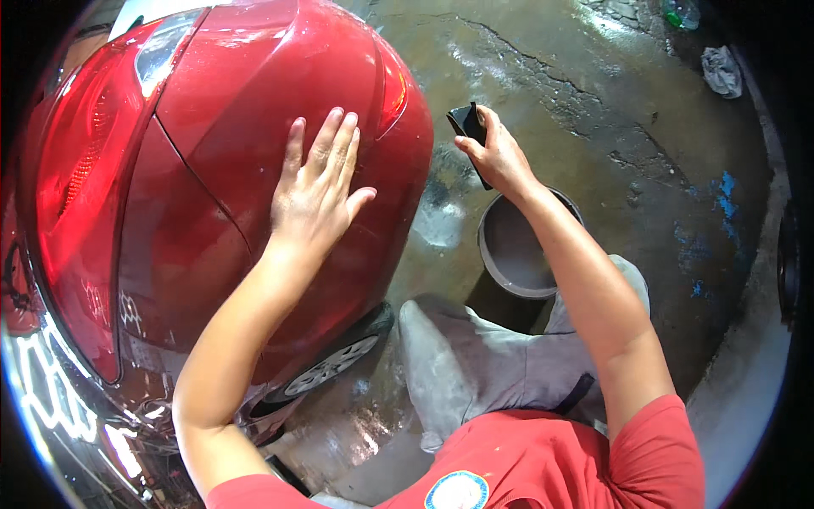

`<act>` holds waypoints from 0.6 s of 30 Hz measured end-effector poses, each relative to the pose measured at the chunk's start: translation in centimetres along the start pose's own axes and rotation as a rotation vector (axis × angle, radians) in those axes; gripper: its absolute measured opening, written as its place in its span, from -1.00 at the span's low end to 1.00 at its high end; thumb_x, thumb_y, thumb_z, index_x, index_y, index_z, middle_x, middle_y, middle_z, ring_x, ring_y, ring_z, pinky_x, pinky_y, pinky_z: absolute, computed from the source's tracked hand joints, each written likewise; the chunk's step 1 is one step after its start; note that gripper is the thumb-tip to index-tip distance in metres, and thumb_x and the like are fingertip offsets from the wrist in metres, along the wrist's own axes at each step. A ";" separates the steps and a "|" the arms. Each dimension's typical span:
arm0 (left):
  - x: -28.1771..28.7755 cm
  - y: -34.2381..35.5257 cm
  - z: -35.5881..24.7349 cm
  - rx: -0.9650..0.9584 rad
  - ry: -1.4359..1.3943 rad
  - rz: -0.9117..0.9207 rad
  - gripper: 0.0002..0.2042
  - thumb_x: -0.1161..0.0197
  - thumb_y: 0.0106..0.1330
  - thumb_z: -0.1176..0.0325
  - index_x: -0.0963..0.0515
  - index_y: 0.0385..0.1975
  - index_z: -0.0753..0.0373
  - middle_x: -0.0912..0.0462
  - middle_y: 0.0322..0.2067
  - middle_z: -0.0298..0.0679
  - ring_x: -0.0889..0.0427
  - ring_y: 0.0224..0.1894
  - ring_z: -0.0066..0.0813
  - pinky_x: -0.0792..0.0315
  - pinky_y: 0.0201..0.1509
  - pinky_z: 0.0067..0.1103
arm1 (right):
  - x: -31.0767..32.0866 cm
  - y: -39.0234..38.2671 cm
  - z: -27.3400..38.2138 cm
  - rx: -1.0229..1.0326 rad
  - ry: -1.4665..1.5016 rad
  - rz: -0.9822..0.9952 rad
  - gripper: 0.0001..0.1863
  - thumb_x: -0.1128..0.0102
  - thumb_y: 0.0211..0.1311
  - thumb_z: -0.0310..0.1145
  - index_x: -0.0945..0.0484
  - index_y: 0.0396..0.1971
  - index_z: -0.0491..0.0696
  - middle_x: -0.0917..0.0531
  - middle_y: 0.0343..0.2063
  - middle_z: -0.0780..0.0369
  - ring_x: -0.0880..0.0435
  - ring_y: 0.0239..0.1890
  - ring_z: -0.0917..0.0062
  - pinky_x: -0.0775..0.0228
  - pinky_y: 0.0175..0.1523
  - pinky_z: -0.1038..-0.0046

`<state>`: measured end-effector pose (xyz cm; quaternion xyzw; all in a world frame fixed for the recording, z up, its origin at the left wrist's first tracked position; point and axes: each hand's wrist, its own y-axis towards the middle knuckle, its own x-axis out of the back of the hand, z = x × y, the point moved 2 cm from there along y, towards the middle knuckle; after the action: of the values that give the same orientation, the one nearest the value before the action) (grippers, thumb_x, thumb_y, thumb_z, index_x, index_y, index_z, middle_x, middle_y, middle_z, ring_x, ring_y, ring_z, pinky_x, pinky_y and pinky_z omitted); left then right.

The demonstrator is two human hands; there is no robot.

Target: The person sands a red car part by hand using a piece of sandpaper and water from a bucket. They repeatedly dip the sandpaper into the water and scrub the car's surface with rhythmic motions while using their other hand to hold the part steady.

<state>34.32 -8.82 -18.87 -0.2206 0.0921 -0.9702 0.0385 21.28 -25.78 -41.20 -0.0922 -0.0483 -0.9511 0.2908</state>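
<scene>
My left hand [316, 191] lies flat on the rounded corner of a wet, glossy red car [229, 110], its fingers stretched out and nothing in them. Off to the right of the bodywork, my right hand [500, 157] pinches a folded black sheet [468, 125] that looks like sandpaper. That sheet is apart from the car, above the wet floor. Below my right wrist stands a round bucket [511, 246] of greyish water, its right side partly covered by my forearm. A red tail light [85, 144] shows on the car's left.
Close to my grey-trousered knees is the car's wheel [339, 365]. The floor [543, 102] is wet and cracked, with blue paint stains [727, 204] on the right. A crumpled clear plastic bag [722, 71] lies far right, near a low wall edge [746, 373].
</scene>
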 end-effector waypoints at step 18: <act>-9.7 8.8 -33.0 0.512 -1.763 0.254 -0.25 -0.25 0.35 0.18 -0.30 0.55 0.31 -0.38 0.47 0.22 -0.39 0.50 0.18 -0.33 0.55 -0.12 | 1.4 -12.2 -9.5 -0.326 -1.145 0.764 -0.56 -0.13 0.40 -0.24 -0.72 0.22 0.08 -0.77 0.11 0.01 -0.81 0.10 0.07 -0.70 0.16 0.08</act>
<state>29.02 -11.01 -53.89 -0.8519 -0.1640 -0.4310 0.2481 11.90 -17.78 -50.70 -0.6308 -0.0148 -0.5797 0.5157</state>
